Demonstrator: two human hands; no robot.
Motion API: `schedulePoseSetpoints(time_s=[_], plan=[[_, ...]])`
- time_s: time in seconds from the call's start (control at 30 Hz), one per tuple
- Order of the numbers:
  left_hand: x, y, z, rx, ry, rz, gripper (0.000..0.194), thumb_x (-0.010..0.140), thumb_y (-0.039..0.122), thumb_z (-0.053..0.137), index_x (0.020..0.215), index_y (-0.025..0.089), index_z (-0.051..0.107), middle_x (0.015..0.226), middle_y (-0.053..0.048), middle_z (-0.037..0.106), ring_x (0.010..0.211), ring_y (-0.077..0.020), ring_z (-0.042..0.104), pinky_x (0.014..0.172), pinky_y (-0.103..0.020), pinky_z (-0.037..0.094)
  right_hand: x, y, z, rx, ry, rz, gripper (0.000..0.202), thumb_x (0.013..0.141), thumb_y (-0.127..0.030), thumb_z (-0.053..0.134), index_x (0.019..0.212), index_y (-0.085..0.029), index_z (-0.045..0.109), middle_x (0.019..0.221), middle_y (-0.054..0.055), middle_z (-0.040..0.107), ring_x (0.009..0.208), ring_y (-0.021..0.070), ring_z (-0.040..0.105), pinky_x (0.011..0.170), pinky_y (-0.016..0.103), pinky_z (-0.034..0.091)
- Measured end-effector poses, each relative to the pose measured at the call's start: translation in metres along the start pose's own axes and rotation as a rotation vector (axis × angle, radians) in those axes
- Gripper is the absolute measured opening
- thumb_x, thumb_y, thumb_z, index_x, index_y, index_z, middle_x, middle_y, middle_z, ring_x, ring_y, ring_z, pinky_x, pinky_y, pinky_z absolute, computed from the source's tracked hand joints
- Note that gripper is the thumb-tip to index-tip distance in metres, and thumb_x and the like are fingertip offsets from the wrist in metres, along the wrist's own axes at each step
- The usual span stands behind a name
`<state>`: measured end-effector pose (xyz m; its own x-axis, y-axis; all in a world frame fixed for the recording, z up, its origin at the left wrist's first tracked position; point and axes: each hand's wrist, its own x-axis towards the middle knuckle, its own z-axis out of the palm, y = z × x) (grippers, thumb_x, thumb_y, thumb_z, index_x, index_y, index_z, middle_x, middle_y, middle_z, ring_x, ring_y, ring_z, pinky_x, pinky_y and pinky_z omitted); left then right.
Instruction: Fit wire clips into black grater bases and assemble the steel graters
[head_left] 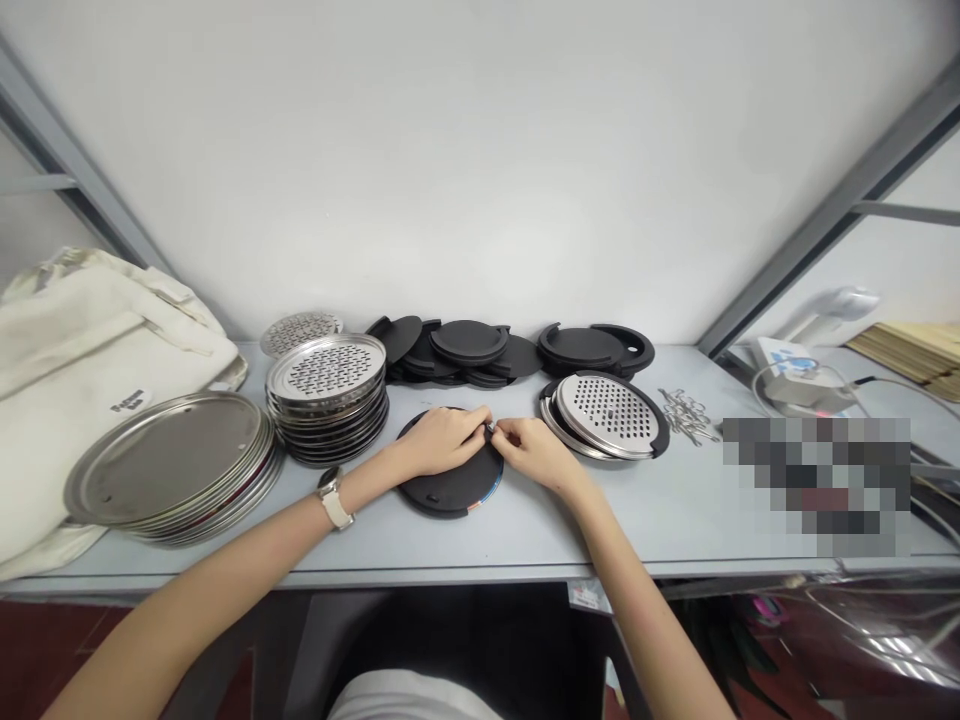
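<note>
A round black disc [450, 487] lies flat near the table's front edge, with a thin coloured strip along its right rim. My left hand [448, 440] rests over its upper part, fingers pressed together at the upper right rim. There my right hand [531, 447] meets it, its fingers pinched. A tiny shiny metal piece [491, 427] shows between the fingertips of both hands; its shape is too small to make out. To the right sit perforated metal discs [609, 415] with a black rim piece. Small metal wire parts [686, 415] lie in a pile beyond them.
Stacked grater discs [330, 368] stand left of my hands, beside a pile of large metal plates [176, 450]. Black round parts [469, 342] line the back. A cream bag [90, 350] is far left; a white box [801, 375] with cables stands right.
</note>
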<state>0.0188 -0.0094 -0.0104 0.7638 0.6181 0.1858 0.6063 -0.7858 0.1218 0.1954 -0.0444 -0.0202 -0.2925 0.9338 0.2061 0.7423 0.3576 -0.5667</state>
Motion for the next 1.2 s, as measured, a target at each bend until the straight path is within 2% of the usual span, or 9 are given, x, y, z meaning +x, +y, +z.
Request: schedulePoseSetpoints(time_s=[0.23, 0.83, 1.2], plan=[[-0.0013, 0.0003, -0.0017, -0.015, 0.009, 0.007, 0.021, 0.091, 0.029, 0.029, 0.097, 0.019, 0.047, 0.072, -0.001, 0.060, 0.065, -0.0190, 0.059, 0.058, -0.028, 0.036, -0.0007, 0.0010, 0.0015, -0.007, -0.022, 0.009, 0.030, 0.081, -0.026, 0.040, 0.052, -0.017, 0.040, 0.048, -0.005, 0.034, 0.048, 0.0074, 0.029, 0.047, 0.023, 0.020], [-0.0027, 0.0005, -0.0018, -0.004, 0.028, 0.025, 0.020, 0.091, 0.027, 0.031, 0.095, 0.018, 0.048, 0.073, -0.002, 0.061, 0.065, -0.0186, 0.059, 0.059, -0.027, 0.038, -0.0004, -0.0023, 0.0035, -0.020, 0.003, 0.023, 0.031, 0.079, -0.026, 0.042, 0.050, -0.018, 0.032, 0.046, -0.006, 0.028, 0.046, 0.0070, 0.025, 0.047, 0.023, 0.019], [-0.0030, 0.0008, -0.0027, -0.025, 0.030, 0.022, 0.020, 0.091, 0.028, 0.031, 0.093, 0.018, 0.049, 0.071, -0.003, 0.060, 0.063, -0.0185, 0.058, 0.057, -0.027, 0.037, -0.0002, -0.0015, 0.0029, -0.012, -0.018, 0.016, 0.031, 0.081, -0.027, 0.040, 0.051, -0.018, 0.037, 0.046, -0.006, 0.032, 0.046, 0.0076, 0.027, 0.047, 0.022, 0.020]])
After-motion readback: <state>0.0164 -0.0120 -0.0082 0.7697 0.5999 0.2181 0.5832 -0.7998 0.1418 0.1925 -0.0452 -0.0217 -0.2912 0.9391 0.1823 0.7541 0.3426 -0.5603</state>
